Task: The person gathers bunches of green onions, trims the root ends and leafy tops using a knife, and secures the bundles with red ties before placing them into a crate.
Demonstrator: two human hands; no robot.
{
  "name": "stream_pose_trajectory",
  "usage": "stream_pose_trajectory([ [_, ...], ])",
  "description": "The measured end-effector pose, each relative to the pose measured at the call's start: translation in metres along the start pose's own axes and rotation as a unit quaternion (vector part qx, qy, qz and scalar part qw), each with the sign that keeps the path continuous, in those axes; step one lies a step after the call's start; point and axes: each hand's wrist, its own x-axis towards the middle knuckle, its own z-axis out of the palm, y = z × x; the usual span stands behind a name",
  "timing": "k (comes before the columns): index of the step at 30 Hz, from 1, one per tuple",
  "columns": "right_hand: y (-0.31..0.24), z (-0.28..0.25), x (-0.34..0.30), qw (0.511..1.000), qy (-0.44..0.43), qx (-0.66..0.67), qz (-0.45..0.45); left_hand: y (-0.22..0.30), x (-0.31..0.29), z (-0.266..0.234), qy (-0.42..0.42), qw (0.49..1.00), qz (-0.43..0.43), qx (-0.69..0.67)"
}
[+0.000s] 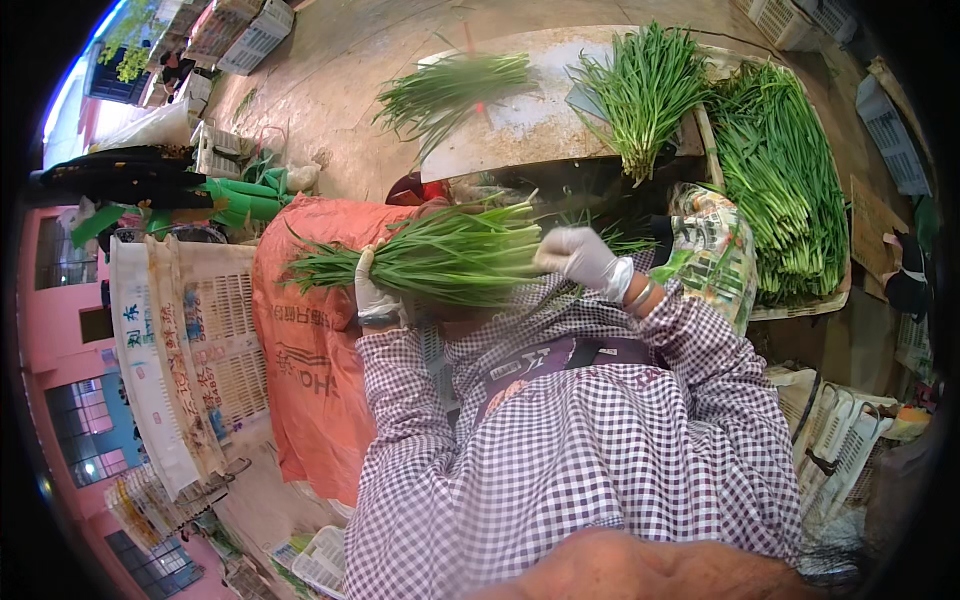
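Observation:
A loose bunch of garlic chives point(450, 255) lies sideways in front of my chest, leaf tips to the left and pale stem ends to the right. My left hand point(374, 290), in a white glove, is closed round its leafy part, with the thumb up along the near side. At the stem ends is my right hand point(585, 260), also gloved, its fingers curled together. What they pinch, if anything, is too small to tell. Beyond, on a worn white board point(545, 130), rest a smaller chive bunch point(455, 85) and an upright-looking thicker chive bunch point(645, 100).
To the right stands a crate heaped with chives point(785, 190). An orange-red woven sack point(310, 350) is close by my left arm. Stacked white plastic crates point(240, 340) stand further left. More crates point(840, 440) sit at the lower right.

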Motion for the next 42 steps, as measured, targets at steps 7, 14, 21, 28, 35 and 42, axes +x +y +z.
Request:
stream_pose_trajectory([
  [7,-0.010,0.004,0.031,0.960,0.124,-0.209,-0.140,-0.001,0.012,-0.017,-0.026,0.999,0.025,-0.036],
  [14,-0.002,0.033,0.034,0.900,0.111,-0.407,-0.111,-0.004,0.016,-0.026,-0.049,0.997,0.031,-0.053],
  [21,0.003,0.022,0.032,0.920,0.117,-0.342,-0.154,-0.004,0.017,-0.028,-0.097,0.993,0.046,-0.057],
  [28,0.057,-0.078,0.001,0.655,-0.016,-0.711,0.254,-0.005,0.020,-0.031,-0.072,0.993,0.026,-0.088],
  [35,-0.033,0.003,0.027,0.845,0.117,-0.410,-0.322,-0.005,0.019,-0.028,-0.060,0.994,0.014,-0.089],
  [42,-0.016,0.027,0.049,0.840,0.008,-0.388,-0.380,-0.004,0.016,-0.023,-0.073,0.994,0.003,-0.076],
])
